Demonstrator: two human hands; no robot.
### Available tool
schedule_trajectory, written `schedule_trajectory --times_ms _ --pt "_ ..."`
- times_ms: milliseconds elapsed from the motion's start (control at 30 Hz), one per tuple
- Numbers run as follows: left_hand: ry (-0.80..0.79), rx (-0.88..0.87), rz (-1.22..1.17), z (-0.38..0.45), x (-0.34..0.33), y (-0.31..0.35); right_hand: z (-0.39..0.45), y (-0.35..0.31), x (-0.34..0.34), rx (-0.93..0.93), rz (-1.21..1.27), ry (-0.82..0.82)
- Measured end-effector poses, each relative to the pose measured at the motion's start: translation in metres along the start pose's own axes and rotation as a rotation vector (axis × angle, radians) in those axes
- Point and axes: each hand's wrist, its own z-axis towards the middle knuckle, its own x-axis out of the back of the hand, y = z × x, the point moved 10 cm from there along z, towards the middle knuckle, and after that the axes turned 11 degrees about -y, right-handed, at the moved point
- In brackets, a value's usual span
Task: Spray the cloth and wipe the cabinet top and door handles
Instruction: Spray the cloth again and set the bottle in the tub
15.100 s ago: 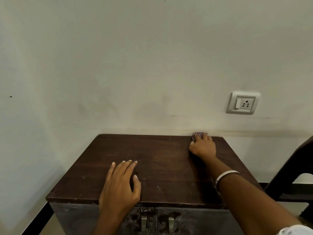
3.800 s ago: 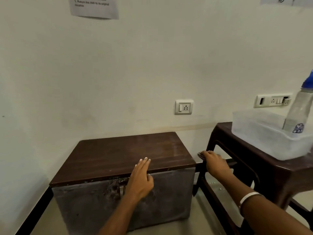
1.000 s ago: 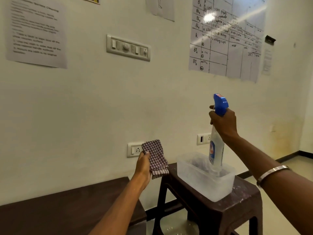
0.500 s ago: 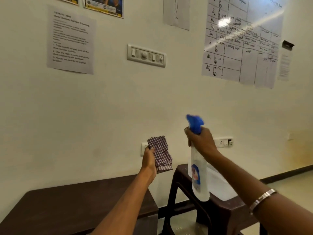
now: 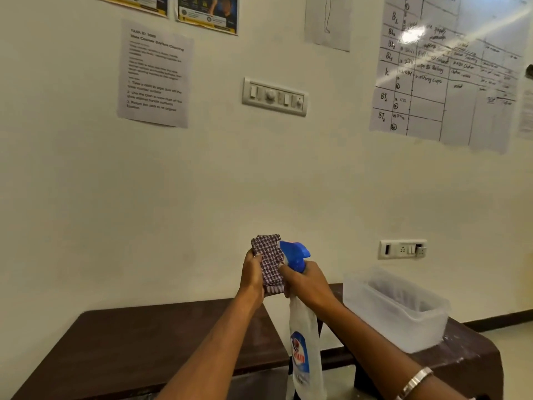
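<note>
Far left on the wall hangs a printed instruction sheet (image 5: pixel 155 73), its small text too blurred to read; above it sit the lower edges of two posters (image 5: pixel 207 13); below, the dark brown cabinet top (image 5: pixel 138 342) stretches along the wall, bare where it shows, its doors and handles out of sight; moving right, the left hand (image 5: pixel 253 277) is raised in front of the wall with its grip closed round the lower edge of the folded checked cloth (image 5: pixel 268 259), holding it upright, thumb on the near face; a switch panel (image 5: pixel 274 96) is mounted on the wall higher up; just beside the cloth, the blue nozzle of the spray bottle (image 5: pixel 304 342) points at it, all but touching the fabric; the right hand (image 5: pixel 307 284) has its grip wrapped round the bottle's neck below the blue head, with the clear body and its blue and red label hanging down in front of the cabinet's right end; a metal bangle (image 5: pixel 415 381) circles the right wrist; further right a clear plastic tub (image 5: pixel 403 316) stands on a dark brown stool (image 5: pixel 473 347) next to the cabinet; a socket plate (image 5: pixel 402 249) sits on the wall above the tub; a handwritten chart (image 5: pixel 450 70) hangs at top right, catching a glare.
</note>
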Motion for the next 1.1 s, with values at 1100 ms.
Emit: schedule_trajectory --times_ms 1100 --pt "0.023 -0.032 -0.02 -0.004 0.004 -0.001 -0.029 0.036 0.013 -0.087 -0.056 -0.061"
